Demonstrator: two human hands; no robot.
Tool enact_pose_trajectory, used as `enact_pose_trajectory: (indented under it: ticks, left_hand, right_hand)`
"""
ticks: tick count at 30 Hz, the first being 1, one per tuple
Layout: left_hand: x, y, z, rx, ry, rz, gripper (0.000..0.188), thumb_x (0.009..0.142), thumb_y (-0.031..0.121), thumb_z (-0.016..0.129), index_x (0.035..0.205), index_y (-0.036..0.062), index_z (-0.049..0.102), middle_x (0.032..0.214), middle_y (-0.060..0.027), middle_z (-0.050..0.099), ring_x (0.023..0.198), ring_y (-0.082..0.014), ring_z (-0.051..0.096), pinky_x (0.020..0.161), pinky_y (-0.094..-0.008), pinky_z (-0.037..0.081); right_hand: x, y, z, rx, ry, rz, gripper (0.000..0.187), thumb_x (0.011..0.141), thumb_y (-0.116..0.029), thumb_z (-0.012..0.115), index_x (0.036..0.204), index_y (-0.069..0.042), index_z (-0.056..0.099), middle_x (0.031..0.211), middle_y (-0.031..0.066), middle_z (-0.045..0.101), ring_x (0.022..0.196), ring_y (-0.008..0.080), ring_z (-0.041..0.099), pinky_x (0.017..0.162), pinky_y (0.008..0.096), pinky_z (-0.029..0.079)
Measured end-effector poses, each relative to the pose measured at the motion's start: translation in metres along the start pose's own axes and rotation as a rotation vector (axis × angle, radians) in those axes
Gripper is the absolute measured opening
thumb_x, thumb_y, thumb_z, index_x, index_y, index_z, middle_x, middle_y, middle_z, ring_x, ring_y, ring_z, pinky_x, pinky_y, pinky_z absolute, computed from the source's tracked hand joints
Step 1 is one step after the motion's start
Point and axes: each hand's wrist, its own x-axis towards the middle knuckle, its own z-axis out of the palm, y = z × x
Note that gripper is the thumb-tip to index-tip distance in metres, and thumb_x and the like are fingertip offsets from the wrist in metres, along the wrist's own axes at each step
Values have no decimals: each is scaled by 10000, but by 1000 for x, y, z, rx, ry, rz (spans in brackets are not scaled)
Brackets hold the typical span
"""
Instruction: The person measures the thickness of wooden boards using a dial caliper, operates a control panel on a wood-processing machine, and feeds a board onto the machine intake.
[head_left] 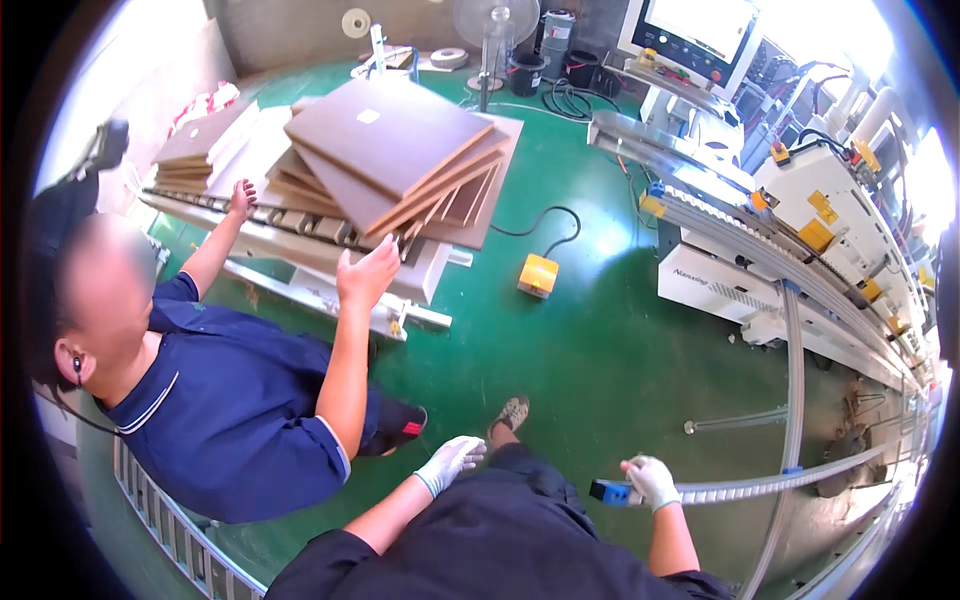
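Head view: my right hand, fingers curled, is at the blue end cap of the ribbed rail; whether it grips, I cannot tell. Left of the rail, my left hand is empty, fingers nearly straight. I'd best keep fingertips off the ribs.

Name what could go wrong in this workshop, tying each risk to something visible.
The brown boards are stacked askew and might slide. A yellow box and black cable lie on the green floor, where someone could trip. The right hand is close to the ribbed rail and might get pinched.
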Motion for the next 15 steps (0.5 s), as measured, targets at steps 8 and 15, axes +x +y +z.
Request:
enact_pose_trajectory:
  ticks: [8, 15]
  left_hand:
    - [142, 175, 65, 466, -95, 39, 273, 1058, 336, 640, 1181, 100, 702, 1131, -16, 724, 1029, -143, 669, 885, -314, 521]
    - [248, 298, 202, 459, -170, 146, 359, 1023, 356, 679, 1216, 54, 700, 1122, -60, 726, 995, -170, 681, 873, -331, 539]
  right_hand:
    - [45, 24, 4, 340, -18, 78, 409, 982, -426, 674, 1122, -63, 800, 1091, 183, 788, 1073, 363, 742, 957, 429, 574]
    - [73, 59, 22, 428, 23, 292, 564, 1023, -568, 543, 1250, -101, 762, 1259, 157, 754, 1220, 374, 683, 1065, 446, 531]
